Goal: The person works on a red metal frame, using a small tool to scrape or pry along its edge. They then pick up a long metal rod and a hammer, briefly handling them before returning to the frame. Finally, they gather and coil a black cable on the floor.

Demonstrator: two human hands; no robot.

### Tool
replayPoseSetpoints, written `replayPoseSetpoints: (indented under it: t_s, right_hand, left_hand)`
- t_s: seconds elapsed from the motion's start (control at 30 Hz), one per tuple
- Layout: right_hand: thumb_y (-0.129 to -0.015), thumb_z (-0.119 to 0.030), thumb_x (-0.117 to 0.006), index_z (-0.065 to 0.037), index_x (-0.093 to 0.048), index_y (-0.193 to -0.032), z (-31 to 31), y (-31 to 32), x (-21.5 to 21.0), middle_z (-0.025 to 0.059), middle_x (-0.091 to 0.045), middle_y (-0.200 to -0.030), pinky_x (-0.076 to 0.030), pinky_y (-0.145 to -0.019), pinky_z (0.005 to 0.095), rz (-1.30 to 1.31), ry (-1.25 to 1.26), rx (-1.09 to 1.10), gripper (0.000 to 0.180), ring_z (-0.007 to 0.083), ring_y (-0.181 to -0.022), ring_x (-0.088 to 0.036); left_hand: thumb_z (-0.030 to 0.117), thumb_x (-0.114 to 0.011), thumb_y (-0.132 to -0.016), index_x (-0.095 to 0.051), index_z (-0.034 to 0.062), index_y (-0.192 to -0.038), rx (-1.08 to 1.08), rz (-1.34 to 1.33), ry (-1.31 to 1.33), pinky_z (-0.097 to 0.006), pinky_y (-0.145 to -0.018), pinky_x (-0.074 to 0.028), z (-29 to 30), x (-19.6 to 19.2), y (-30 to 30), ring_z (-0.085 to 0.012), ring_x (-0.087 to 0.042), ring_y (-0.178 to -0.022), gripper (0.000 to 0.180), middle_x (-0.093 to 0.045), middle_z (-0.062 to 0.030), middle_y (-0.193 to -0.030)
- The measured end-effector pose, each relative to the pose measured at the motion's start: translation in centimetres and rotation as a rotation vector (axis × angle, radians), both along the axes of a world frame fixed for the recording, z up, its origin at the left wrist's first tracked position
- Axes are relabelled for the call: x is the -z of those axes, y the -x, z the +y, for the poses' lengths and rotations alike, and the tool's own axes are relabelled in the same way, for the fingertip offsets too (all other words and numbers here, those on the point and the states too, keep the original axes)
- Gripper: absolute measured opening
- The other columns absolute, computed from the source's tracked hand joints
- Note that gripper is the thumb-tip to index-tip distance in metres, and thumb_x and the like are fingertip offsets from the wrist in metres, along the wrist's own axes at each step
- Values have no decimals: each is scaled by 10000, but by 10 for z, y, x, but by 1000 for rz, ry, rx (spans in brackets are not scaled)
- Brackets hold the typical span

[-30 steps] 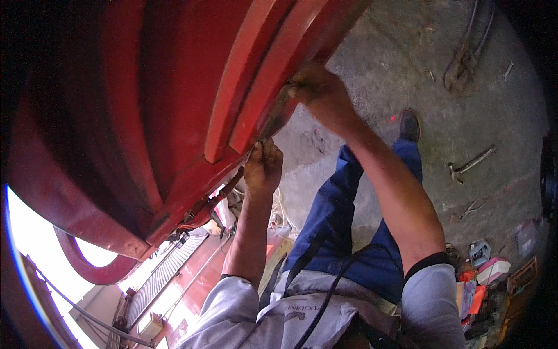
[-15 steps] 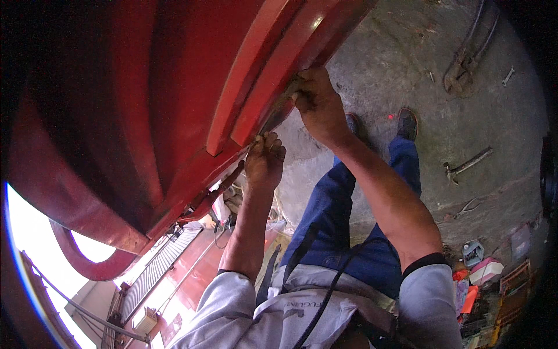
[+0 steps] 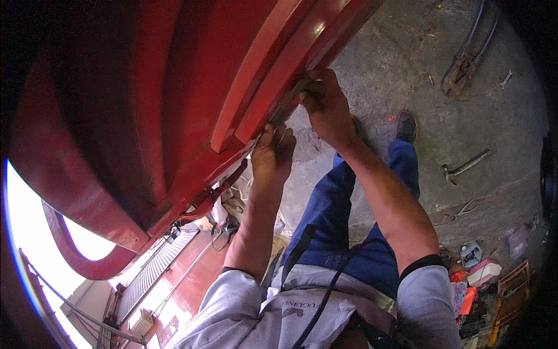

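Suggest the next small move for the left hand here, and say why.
Probably curl the fingers of the left hand closer in at the edge of the red panel: they look loosely extended there, while the right hand has its fingers bent at the same edge, farther along. What either hand grips is hard to tell.

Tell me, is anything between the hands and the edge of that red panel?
Nothing visible stands in the way: the left hand and right hand are both at the edge of the red panel. The hammer and pliers lie on the floor, off to the right. Anything behind the edge is hidden.
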State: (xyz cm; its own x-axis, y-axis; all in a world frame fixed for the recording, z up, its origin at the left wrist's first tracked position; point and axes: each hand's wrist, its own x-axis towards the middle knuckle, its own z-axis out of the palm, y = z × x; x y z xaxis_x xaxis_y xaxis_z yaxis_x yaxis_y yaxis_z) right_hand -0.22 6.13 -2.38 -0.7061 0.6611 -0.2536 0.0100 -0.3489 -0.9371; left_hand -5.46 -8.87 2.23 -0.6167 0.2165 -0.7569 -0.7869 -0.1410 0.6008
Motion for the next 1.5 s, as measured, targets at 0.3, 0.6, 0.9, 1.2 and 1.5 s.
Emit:
replayPoseSetpoints:
  t_s: [0.3, 0.6, 0.9, 1.2, 1.5]
  right_hand:
    - [-808, -106, -563, -69, -391, -1132, 3, 6, -8, 250, -587, -960, -490, -723, 507, -18, -86, 60, 368, 451, -876, -577]
    - [-750, -1, -552, -50, -460, -1061, 28, 14, -13, 105, -645, -808, -500, -667, 324, -134, -275, -130, 328, 231, -711, -631]
    - [-720, -50, -605, -32, -499, -1042, 41, 12, -9, 94, -648, -852, -494, -725, 323, -52, -446, -229, 339, 189, -774, -616]
    - [-739, -53, -622, -5, -472, -1079, 38, 14, -21, 147, -639, -938, -493, -788, 346, -136, -235, -198, 375, 245, -895, -633]
    - [-763, -30, -638, -20, -462, -1031, 34, 8, -19, 113, -630, -924, -493, -783, 308, -120, -190, -176, 320, 193, -892, -628]
  left_hand:
    - [204, -638, -833, -526, 143, -1089, 21, 138, 44, -351, -692, -454, 16, -5, -5, -219, -527, -812, 286, -562, -64, -913]
    - [175, -628, -830, -534, 133, -1002, -140, 6, 217, -301, -558, -427, 39, -8, -7, -164, -494, -631, 200, -524, -25, -739]
    - [157, -634, -822, -566, 91, -916, -41, 339, 550, -297, -553, -453, 38, -7, -17, -162, -527, -598, 133, -577, -31, -784]
    - [125, -628, -790, -577, 79, -812, 599, 1453, 1273, -328, -592, -475, 43, -11, -14, -267, -609, -674, 72, -606, -104, -740]
    - [97, -642, -752, -599, 85, -801, 534, 1598, 1437, -332, -564, -459, 47, 7, -19, -262, -590, -638, 67, -598, -68, -730]
